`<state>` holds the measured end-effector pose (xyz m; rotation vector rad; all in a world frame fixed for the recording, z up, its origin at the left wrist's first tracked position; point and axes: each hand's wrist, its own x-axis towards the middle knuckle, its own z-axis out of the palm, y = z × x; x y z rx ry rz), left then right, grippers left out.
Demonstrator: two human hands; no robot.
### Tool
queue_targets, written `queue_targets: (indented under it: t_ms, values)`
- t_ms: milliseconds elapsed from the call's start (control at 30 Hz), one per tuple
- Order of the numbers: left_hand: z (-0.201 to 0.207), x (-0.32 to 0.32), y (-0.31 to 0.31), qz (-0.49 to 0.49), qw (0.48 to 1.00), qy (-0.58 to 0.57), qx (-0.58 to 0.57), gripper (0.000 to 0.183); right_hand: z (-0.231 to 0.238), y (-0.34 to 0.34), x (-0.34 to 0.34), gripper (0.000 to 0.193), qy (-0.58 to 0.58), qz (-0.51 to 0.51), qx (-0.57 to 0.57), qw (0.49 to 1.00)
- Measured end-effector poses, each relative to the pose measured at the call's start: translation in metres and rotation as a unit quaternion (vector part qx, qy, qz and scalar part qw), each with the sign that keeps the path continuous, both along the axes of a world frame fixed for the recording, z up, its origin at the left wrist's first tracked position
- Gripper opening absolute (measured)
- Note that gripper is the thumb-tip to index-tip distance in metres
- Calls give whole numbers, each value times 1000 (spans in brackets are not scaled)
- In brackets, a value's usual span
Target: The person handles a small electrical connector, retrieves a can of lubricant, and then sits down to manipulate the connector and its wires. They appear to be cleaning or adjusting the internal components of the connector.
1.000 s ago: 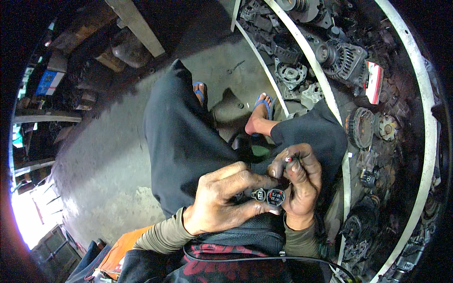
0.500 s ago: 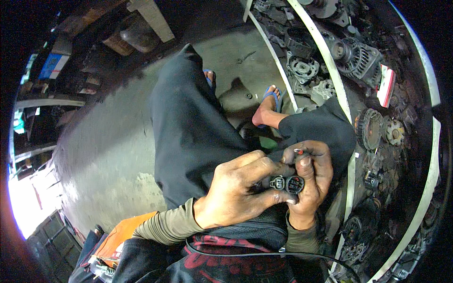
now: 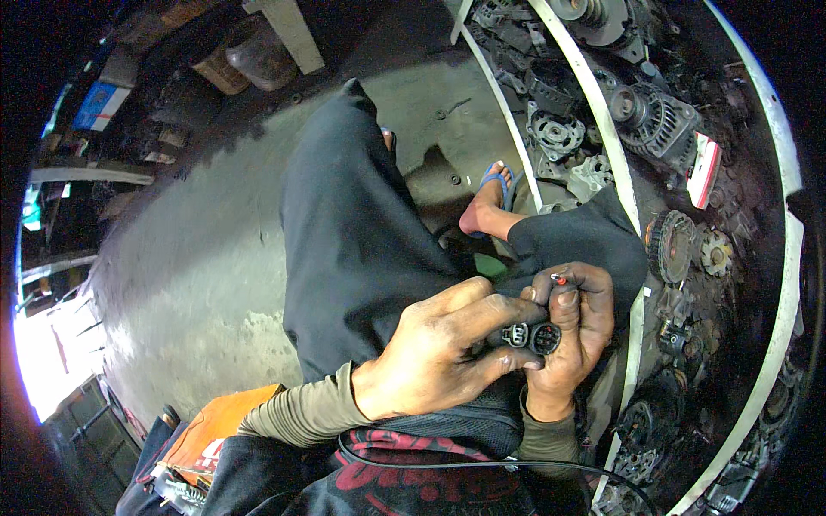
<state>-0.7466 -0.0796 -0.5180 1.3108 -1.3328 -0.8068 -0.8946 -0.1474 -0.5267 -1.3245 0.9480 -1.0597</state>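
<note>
My left hand [image 3: 443, 344] is closed, its thumb and fingers pinching a small black electrical connector [image 3: 515, 334] with pale metal contacts at its open end. Right beside that, my right hand [image 3: 581, 318] grips a round black electrical connector [image 3: 545, 338], its face turned up toward me; the two connectors sit side by side and seem to touch. A small red-tipped piece [image 3: 559, 279] pokes out between the bent fingers of my right hand; what it belongs to is hidden. Both hands are above my lap, and the fingers are darkened with grime.
On the right, a rack with pale metal edges [image 3: 602, 112] bears an alternator [image 3: 658, 116], a metal housing [image 3: 555, 129], a coil ring [image 3: 673, 245] and a red-and-white packet [image 3: 704, 172]. My dark-clad leg [image 3: 353, 224] stretches over the concrete floor [image 3: 198, 258]. An orange item [image 3: 215, 421] lies lower left.
Both hands, still holding the connectors, appear slightly farther right in the picture. The view has shifted a little; the grips look the same.
</note>
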Motion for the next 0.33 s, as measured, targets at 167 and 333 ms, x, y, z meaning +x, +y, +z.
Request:
queue_targets:
  t_ms: [167,333]
  values:
    - [3,5,-1,-30,999,13,3,46,0,2,-1,24,7,-8,-38,999]
    - [3,6,0,-34,999,10,1,45,3,2,-3,21,17,0,-100,995]
